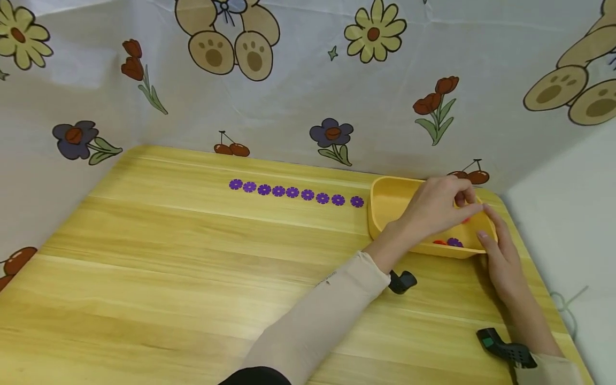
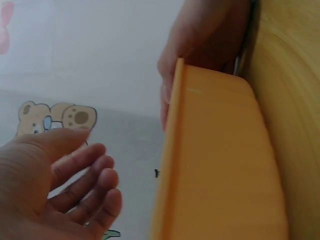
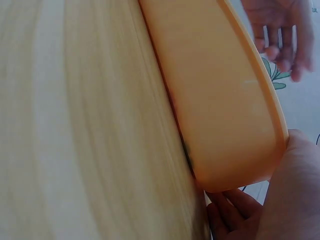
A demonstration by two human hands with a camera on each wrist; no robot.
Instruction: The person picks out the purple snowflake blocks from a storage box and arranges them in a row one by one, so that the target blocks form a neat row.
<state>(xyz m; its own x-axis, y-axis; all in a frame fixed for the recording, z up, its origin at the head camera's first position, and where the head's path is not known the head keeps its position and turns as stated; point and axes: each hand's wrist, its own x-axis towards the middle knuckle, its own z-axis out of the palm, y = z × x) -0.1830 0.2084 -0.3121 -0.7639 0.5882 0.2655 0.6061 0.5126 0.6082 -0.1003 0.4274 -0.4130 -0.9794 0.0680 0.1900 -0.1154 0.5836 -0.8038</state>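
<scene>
A yellow plastic basin stands at the table's back right. My left hand hovers over its inside, fingers loosely bent; the left wrist view shows no piece between thumb and fingers. My right hand holds the basin's right end, thumb at the rim and fingers around the outer wall, as the right wrist view also shows. Inside the basin lie a purple notched disc and a red piece, with a bit of red below my left hand. Several purple notched discs form a row left of the basin.
The wood-grain table meets a patterned cloth along its back edge. Its right edge runs close beside my right forearm. Black wrist devices show near the left wrist and the right wrist.
</scene>
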